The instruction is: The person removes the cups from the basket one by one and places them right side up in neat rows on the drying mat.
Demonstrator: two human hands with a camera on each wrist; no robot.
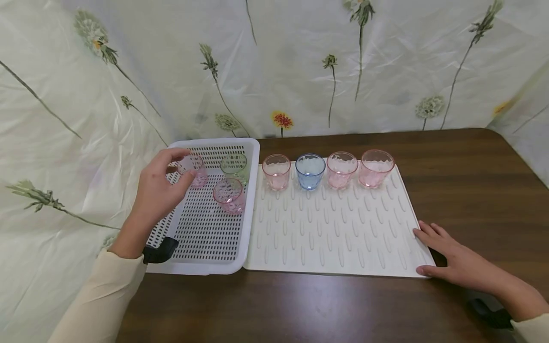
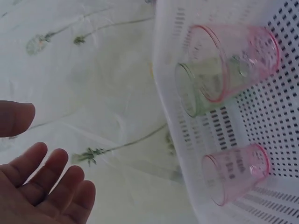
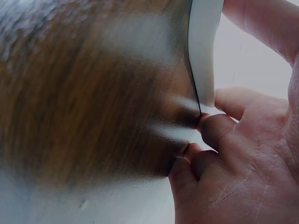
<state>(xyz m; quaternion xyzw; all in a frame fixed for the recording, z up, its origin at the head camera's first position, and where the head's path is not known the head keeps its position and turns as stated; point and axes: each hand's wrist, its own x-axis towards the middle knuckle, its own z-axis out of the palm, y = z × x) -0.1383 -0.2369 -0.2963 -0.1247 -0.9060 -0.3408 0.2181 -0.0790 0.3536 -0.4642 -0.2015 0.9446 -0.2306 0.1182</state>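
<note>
My left hand (image 1: 160, 183) hovers over the white perforated basket (image 1: 255, 205), thumb and fingers spread on either side of a pink glass (image 1: 199, 178). In the left wrist view the fingers (image 2: 70, 186) are apart from the glasses and hold nothing. Another pink glass (image 1: 229, 202) and a green glass (image 1: 236, 164) stand at the basket's right side. My right hand (image 1: 459, 259) rests by the right edge of the white ridged mat (image 1: 326, 238), its thumb at the front corner and its fingertips along the side.
Along the mat's back edge stand a pink glass (image 1: 276, 174), a blue glass (image 1: 310, 174), then a pink glass (image 1: 341, 171) and another pink glass (image 1: 375, 170). Brown wooden table (image 1: 463, 176) surrounds the mat. A flowered cloth (image 1: 300, 62) hangs behind and to the left.
</note>
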